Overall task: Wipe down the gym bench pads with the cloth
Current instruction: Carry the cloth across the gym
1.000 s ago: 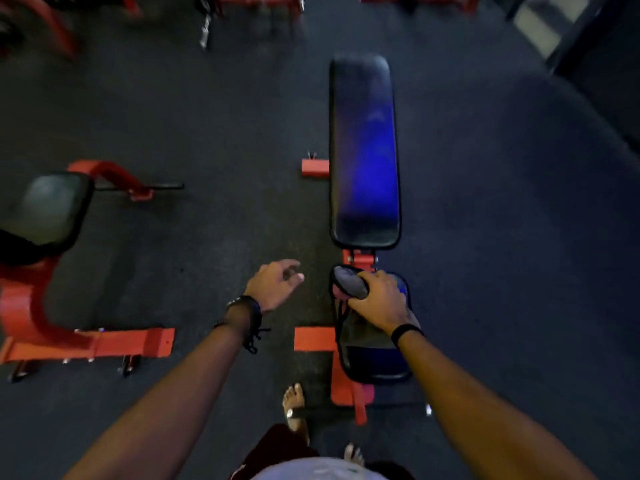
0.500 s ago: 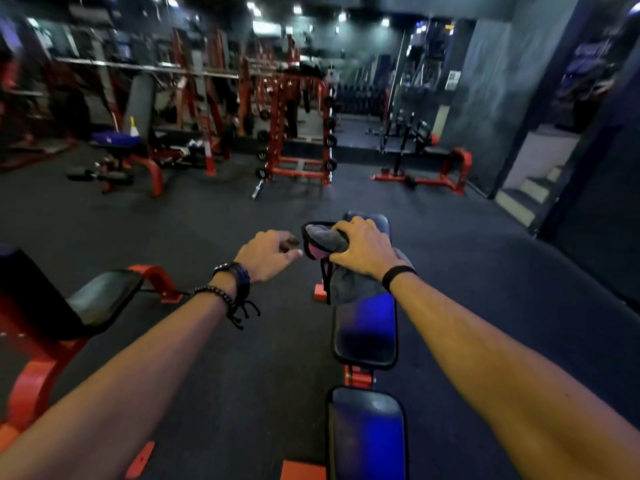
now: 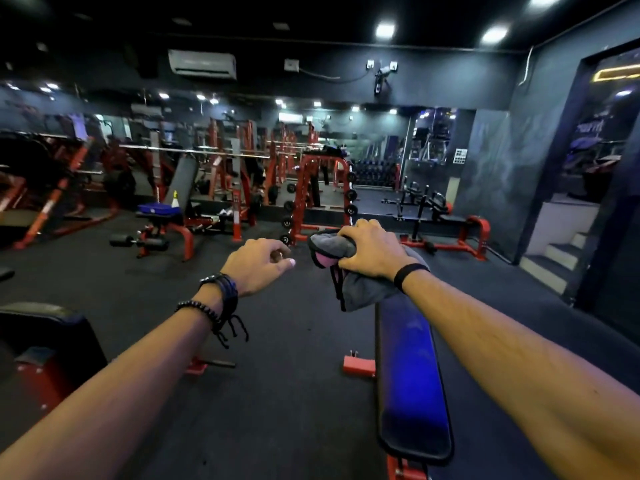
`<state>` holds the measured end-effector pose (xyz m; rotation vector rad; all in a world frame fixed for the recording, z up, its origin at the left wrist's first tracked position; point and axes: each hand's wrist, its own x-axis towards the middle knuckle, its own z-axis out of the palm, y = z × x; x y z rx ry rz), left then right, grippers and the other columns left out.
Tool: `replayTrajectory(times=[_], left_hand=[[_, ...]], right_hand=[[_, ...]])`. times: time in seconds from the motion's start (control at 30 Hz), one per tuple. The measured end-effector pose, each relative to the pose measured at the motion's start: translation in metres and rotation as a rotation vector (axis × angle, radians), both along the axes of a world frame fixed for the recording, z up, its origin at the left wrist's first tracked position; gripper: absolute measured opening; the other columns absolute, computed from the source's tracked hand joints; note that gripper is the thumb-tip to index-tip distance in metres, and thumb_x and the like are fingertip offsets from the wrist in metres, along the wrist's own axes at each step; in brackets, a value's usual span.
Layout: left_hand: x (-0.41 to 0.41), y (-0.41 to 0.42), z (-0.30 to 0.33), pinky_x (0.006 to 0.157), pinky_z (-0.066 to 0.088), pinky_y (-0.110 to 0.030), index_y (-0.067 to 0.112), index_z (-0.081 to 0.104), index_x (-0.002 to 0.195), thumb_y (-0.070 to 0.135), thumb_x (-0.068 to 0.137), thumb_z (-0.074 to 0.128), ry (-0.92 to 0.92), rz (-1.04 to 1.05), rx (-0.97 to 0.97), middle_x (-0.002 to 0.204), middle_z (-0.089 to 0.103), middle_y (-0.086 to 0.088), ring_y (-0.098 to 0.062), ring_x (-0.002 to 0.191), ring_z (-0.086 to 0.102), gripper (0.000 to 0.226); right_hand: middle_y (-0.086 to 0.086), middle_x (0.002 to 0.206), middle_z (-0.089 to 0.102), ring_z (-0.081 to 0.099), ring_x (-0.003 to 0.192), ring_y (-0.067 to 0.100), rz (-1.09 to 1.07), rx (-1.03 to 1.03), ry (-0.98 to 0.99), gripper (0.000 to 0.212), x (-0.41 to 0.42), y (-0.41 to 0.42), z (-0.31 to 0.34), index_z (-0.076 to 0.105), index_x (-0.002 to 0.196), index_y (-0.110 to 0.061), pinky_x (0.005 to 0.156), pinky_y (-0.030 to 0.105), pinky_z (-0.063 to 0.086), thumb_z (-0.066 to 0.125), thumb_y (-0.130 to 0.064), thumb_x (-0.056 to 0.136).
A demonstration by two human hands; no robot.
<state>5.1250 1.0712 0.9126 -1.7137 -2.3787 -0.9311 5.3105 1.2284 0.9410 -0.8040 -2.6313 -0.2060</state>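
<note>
One head-worn view, facing forward along the bench.
It looks from the near end of the bench pad (image 3: 408, 375), close above both forearms, toward the far gym wall.

My cloth (image 3: 360, 289) looks soft and fuzzy. The pad (image 3: 410, 382) is smooth and shiny. The floor (image 3: 294, 403) looks rough and dull.

Bench pad (image 3: 410, 382): 1 long, narrow black cushion with rounded corners and a glossy surface showing a blue sheen, lying flat and running away from the viewer, mounted on a red frame visible beneath its near end. Cloth (image 3: 356, 289): grey fabric with a pink patch and dark edging, bunched into a wad at the pad's far end, its loose lower part draped over the pad's left edge and top.
</note>
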Motion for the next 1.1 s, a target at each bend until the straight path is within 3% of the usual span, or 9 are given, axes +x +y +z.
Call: replayTrajectory(times=[0.2,0.33,0.53,0.73,0.97,1.1], left_hand=[[-0.093,-0.027,0.017,0.084,0.05,-0.034,0.027,0.069,0.107,0.053,0.078,0.055,-0.002,0.008,0.08,0.096,0.067,0.01,-0.013,0.093,0.062,0.041],[-0.14,-0.027,0.017,0.082,0.051,-0.033,0.025,0.068,0.108,0.042,0.088,0.062,0.01,0.005,0.097,0.092,0.064,0.011,-0.013,0.093,0.062,0.026],[-0.193,-0.017,0.014,0.084,0.051,-0.034,0.025,0.068,0.106,0.038,0.09,0.062,0.038,0.018,0.08,0.098,0.067,0.008,-0.015,0.095,0.062,0.022],[-0.23,0.017,0.007,0.083,0.053,-0.034,0.023,0.068,0.107,0.038,0.091,0.061,0.054,0.013,0.057,0.101,0.069,0.005,-0.016,0.096,0.063,0.023],[-0.271,0.094,-0.008,0.083,0.053,-0.034,0.023,0.068,0.108,0.04,0.091,0.061,0.079,0.007,0.019,0.1,0.069,0.006,-0.014,0.095,0.064,0.025],[-0.292,0.155,-0.016,0.083,0.054,-0.036,0.021,0.069,0.106,0.04,0.091,0.062,0.082,-0.003,0.024,0.1,0.07,0.006,-0.014,0.094,0.064,0.026]], right_hand=[[0.006,0.115,0.054,0.047,0.113,0.028,0.032,0.08,0.056,0.054,-0.09,-0.02,0.033,0.055,0.127,-0.026,0.076,0.036,0.037,0.068,-0.048,0.079],[0.004,0.117,0.055,0.048,0.11,0.025,0.056,0.146,0.082,0.057,-0.143,-0.028,0.039,0.052,0.125,-0.021,0.074,0.035,0.038,0.065,-0.051,0.078],[0.003,0.102,0.059,0.051,0.098,0.025,0.032,0.231,0.08,0.051,-0.199,-0.024,0.031,0.054,0.111,-0.019,0.077,0.04,0.044,0.06,-0.057,0.077],[0.0,0.094,0.058,0.05,0.091,0.022,-0.008,0.263,0.134,0.047,-0.238,0.014,0.017,0.054,0.098,-0.02,0.08,0.042,0.039,0.052,-0.061,0.075],[-0.006,0.07,0.048,0.048,0.069,0.02,-0.06,0.358,0.107,0.044,-0.278,0.091,-0.019,0.041,0.079,-0.024,0.089,0.049,0.031,0.042,-0.067,0.074],[-0.001,0.078,0.058,0.056,0.076,0.024,-0.041,0.266,0.079,0.043,-0.296,0.148,-0.032,0.051,0.085,-0.021,0.074,0.039,0.035,0.049,-0.063,0.078]])
